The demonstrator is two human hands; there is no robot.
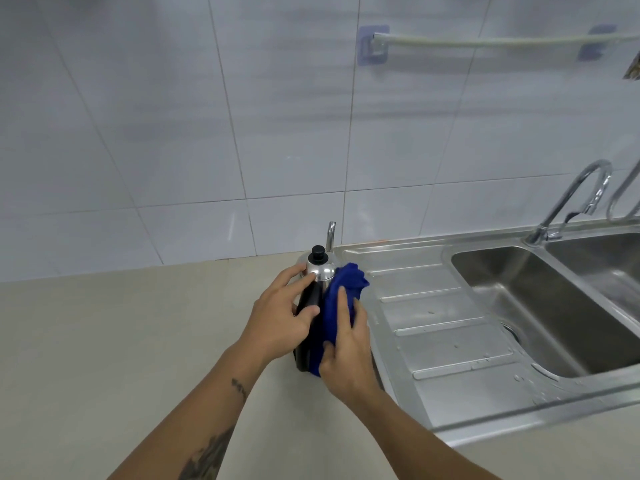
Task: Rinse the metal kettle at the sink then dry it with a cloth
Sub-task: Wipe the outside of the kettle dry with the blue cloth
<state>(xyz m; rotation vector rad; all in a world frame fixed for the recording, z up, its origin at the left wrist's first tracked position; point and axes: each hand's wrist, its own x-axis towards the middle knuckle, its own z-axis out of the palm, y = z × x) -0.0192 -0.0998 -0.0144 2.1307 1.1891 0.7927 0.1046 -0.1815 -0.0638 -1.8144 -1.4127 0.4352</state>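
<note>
**Drying the kettle beside the sink**

Head camera, looking down at a beige counter (104, 341) against a pale tiled wall. A metal kettle (320, 271) stands upright at the counter's right edge, just beside the ribbed steel draining board (443, 327) of the sink. It has a shiny steel top, a black lid knob (318, 253), a thin spout (330, 235) rising behind, and a black handle (309, 303) facing the viewer.

The rinse appears done: water drops lie on the draining board, the sink basin (540, 306) and the tap (571, 202) stand well apart to the right, and no water is seen running. The step in hand looks like the drying.

The left hand (282, 320) is loosely curled around the handle side, index finger stretched up onto the steel shoulder, thumb against the black handle; it steadies the kettle rather than lifting it.

The right hand (346, 355) presses a dark blue cloth (341, 296) against the kettle's right side, fingers partly closed over the fabric, one finger lying flat along it. The cloth bunches above the fingers near the lid.

The next move probably calls for sweeping the cloth round the body and over the top while the left hand keeps the kettle from turning or tipping; the far side and base are hidden
</note>
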